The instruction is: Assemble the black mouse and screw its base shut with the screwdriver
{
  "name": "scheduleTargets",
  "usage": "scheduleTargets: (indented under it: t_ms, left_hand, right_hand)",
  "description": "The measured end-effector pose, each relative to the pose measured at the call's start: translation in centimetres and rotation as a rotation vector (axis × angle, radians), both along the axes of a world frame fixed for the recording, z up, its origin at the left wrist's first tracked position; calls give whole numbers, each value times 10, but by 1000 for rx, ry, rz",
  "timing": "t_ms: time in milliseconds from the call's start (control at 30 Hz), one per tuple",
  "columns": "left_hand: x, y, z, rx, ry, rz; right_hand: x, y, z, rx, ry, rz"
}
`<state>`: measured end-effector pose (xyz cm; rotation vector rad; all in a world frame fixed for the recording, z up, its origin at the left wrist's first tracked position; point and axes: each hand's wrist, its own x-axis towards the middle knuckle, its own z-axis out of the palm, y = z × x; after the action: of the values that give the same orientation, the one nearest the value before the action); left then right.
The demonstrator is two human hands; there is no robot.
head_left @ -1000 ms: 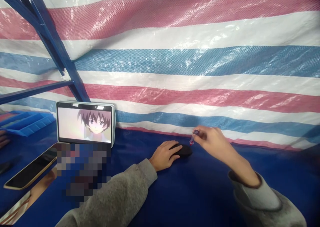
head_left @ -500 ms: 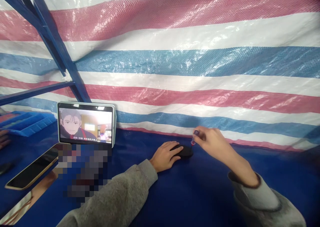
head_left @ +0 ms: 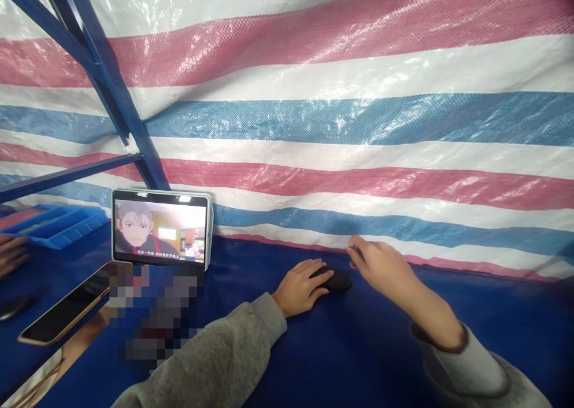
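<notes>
My left hand [head_left: 299, 288] lies over the near-left end of a black computer mouse [head_left: 338, 279], fingers spread across it and pressing it to the blue tabletop. The mouse's underside or top cannot be told apart. At the mouse's far-right end, my right hand [head_left: 381, 263] is closed in a pinch with the wrist bent down. Between its fingertips is what looks like a small screwdriver [head_left: 352, 266], held upright. Only its clear and red lower part shows; the fingers hide the rest.
A tablet [head_left: 161, 228] playing a cartoon leans near the striped tarpaulin wall [head_left: 341, 121]. In front of it lies a phone [head_left: 72, 306], beside a blurred-out patch. At far left are blue trays [head_left: 67, 228], another person's hand [head_left: 11, 254] and a dark rounded object [head_left: 15, 306].
The view has shifted slightly, so everything sits a little lower and further right. My right fingers have turned around the screwdriver, hiding its dark top. My left hand stays on the mouse.
</notes>
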<state>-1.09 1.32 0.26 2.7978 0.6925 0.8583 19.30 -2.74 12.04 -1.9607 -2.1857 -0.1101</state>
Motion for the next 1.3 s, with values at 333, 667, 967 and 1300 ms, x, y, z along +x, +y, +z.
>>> scheduleTargets:
  t_ms: [333,667,967,1300]
  left_hand:
    - [0,0,-1,17,10,-4]
    - [1,1,-3,52,7,-1]
    - [1,1,-3,60,1,-9]
    - [2,1,-3,58,5,-8]
  right_hand:
    - [-3,-1,1,43,74,123]
    - [-7,-4,2,33,-99,72]
    - [-9,-7,5,22,-108,66]
    - [-9,-6,4,34,-147,32]
